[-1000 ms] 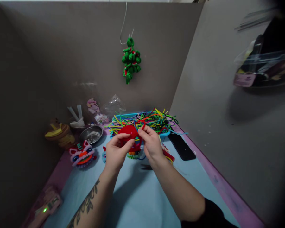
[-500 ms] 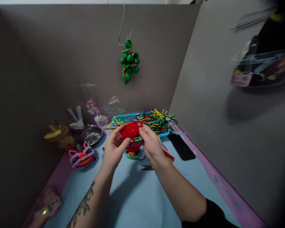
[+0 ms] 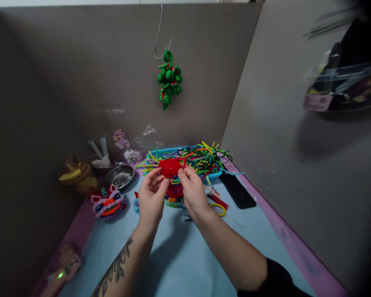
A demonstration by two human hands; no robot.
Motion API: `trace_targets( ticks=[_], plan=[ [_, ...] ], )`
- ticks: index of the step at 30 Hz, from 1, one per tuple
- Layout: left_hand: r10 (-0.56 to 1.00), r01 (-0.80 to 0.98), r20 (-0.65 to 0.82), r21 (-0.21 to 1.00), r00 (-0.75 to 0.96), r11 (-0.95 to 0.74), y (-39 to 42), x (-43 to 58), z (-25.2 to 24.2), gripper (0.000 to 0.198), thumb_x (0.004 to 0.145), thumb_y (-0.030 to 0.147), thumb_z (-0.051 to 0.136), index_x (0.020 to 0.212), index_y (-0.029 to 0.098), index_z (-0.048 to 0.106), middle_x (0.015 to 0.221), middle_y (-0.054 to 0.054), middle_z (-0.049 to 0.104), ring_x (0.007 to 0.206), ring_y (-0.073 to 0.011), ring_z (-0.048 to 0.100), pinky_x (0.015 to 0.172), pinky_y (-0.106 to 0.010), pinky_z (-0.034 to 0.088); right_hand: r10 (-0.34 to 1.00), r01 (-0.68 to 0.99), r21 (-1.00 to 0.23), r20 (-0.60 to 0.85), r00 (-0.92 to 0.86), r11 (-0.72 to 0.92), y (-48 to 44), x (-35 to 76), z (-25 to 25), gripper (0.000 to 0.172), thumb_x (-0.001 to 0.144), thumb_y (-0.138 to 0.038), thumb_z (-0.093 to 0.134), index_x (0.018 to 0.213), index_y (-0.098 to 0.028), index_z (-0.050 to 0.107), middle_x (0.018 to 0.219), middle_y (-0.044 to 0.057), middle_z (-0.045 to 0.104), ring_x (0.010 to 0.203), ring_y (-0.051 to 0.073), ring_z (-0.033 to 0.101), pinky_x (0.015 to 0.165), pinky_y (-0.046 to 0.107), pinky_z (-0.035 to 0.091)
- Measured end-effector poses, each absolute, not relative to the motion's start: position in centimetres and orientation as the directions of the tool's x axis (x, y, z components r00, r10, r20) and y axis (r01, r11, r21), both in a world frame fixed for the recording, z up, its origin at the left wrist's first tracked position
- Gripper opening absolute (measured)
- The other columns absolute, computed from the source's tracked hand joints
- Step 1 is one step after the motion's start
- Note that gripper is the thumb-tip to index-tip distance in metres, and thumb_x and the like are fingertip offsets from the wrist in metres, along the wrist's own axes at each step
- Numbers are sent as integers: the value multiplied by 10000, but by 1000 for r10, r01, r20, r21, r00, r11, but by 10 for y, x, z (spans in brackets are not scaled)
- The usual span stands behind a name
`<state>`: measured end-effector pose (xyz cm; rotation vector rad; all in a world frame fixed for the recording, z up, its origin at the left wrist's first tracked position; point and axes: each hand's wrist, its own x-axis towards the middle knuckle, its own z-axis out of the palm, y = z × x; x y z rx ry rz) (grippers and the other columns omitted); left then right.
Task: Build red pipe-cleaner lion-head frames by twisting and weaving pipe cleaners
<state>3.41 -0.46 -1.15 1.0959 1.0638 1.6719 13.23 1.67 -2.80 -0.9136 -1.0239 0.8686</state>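
Holding a red piece (image 3: 170, 168) aloft above a blue mat (image 3: 225, 268), just in front of a blue tray (image 3: 215, 175) heaped with pipe cleaners (image 3: 210, 154) at the far centre. Gripping its left end in the fingers of the left hand (image 3: 151, 196), with the thumb at its near edge. Pinching its right end, close by a thin red loop (image 3: 184, 162), between the thumb and forefinger of the right hand (image 3: 194, 192), curling the remaining fingers inward and hiding some from clear view. Baring a leafy tattoo (image 3: 117, 264) along the left forearm and wearing a dark sleeve (image 3: 266, 284) near the right elbow. Screening the middle of yellow-handled scissors (image 3: 223, 212) with the right wrist, near a red stick (image 3: 219, 201) and, farther right, a black phone (image 3: 238, 190). Partly covering a multicoloured figure (image 3: 174, 201) directly below the red piece in the view. Showing at left a lilac-and-orange lion head (image 3: 108, 204), with a metal dish (image 3: 111, 175) of small white bits and a brown-and-yellow cup (image 3: 80, 179) beyond it, plus a pink device (image 3: 64, 266) with a green light at near left. Facing a green ornament (image 3: 169, 80) on a wire (image 3: 158, 33) against the far wall (image 3: 210, 82), with a clear holder (image 3: 343, 72) at far right.
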Motion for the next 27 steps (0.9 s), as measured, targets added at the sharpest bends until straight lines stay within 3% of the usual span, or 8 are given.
trace_targets(
  ticks=[3,7,10,13,14,16,27],
  plan=[
    [936,-225,223,931,-273,-287,-4,32,-11,371,665,233,747,1004,173,609,793,-8,686,683,-123,677,707,-256,562,917,-180,-921,291,273,346,16,129,-28,314,833,-450,544,659,-189,526,968,49,553,960,185,498,917,319,386],
    [915,-162,278,929,-291,-334,-1,27,-14,288,696,265,725,952,167,638,807,-23,703,665,-134,682,692,-274,568,915,-127,-948,238,326,292,16,131,-30,277,812,-439,578,707,-215,453,743,-23,463,716,141,457,726,274,410],
    [905,-98,299,935,-303,-342,1,22,-16,275,716,267,710,964,162,658,837,-37,712,714,-146,686,701,-268,559,787,144,-911,408,463,387,11,138,-27,256,776,-371,653,770,-228,440,742,-35,434,704,144,443,707,288,403],
    [900,-6,326,939,-290,-343,0,21,-15,268,728,249,695,980,163,659,842,-38,713,752,-150,679,708,-255,543,584,543,-629,761,283,557,4,144,-21,86,809,-256,640,817,-228,560,866,22,528,882,193,490,855,357,395],
    [896,23,341,937,-283,-350,-1,22,-14,261,731,239,689,979,166,656,829,-34,711,744,-146,674,699,-249,539,536,623,-522,823,187,583,3,145,-20,27,827,-232,622,845,-236,603,910,39,548,927,205,488,888,375,387],
    [892,61,369,928,-262,-366,-4,25,-11,246,737,219,670,976,171,641,789,-22,700,709,-138,665,672,-237,530,497,713,-388,865,65,583,1,146,-18,84,846,-216,602,893,-259,658,980,58,561,970,221,473,907,391,388],
    [885,169,425,902,-188,-398,-8,27,-14,208,764,215,658,967,200,617,782,-8,680,699,-145,659,675,-247,516,542,763,-356,840,8,540,6,146,-27,84,855,-221,571,816,-231,645,934,65,591,973,228,469,890,388,384]
  ],
)
